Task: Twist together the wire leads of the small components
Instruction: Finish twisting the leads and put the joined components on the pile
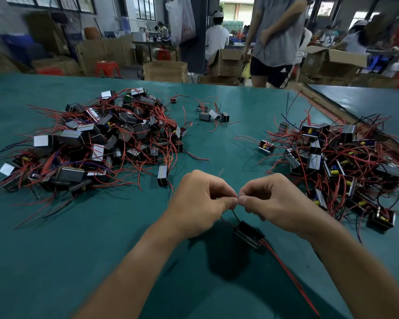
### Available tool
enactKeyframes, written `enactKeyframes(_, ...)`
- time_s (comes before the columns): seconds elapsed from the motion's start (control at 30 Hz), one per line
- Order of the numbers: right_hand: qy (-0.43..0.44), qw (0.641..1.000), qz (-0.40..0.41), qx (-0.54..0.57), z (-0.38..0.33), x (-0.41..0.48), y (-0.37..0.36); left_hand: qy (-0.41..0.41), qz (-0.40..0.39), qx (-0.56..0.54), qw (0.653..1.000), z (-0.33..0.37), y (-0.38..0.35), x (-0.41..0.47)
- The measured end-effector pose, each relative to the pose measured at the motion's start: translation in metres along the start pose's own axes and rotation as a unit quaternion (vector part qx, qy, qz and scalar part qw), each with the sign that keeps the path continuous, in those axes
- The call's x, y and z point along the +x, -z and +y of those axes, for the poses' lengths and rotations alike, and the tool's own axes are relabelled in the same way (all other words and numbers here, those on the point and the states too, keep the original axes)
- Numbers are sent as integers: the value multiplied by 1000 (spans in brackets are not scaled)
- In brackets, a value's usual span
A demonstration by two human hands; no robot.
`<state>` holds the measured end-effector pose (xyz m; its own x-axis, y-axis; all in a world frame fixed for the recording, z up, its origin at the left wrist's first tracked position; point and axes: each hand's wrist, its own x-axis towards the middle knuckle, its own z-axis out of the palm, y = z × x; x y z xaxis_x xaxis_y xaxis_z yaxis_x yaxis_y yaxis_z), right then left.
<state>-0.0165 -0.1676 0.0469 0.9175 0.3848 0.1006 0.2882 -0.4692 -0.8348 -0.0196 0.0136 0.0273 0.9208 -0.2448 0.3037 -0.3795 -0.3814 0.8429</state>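
A small black transformer-like component (249, 234) hangs just above the green table, below my hands. Its thin black and red leads (236, 215) run up to my fingertips. My left hand (200, 203) and my right hand (272, 201) meet fingertip to fingertip, each pinching the lead ends between thumb and forefinger. Two longer red leads (290, 275) trail from the component's other side toward the lower right. The lead tips themselves are hidden between my fingers.
A large pile of components with red wires (97, 143) lies at the left, another pile (336, 166) at the right, and a few loose ones (213, 115) at the back. One single component (162, 175) stands near my left hand. People and cardboard boxes (226, 63) fill the room behind the table (55, 261).
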Motion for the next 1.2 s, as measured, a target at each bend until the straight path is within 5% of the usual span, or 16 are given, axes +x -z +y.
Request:
enactKeyframes(0.17,-164,962,-74,204,2,0,4,-100,27,107,989,0,-3,-3)
enactKeyframes(0.43,88,996,14,22,2,-2,10,55,-33,-146,987,6,5,2)
enactKeyframes(0.87,127,991,29,10,4,-2,4,90,-61,-168,980,10,11,-2)
enactKeyframes(1.07,-6,992,-55,109,4,0,4,27,-13,-51,998,8,3,-3)
enactKeyframes(1.2,-228,907,-148,322,1,3,1,-103,43,128,985,3,-2,-5)
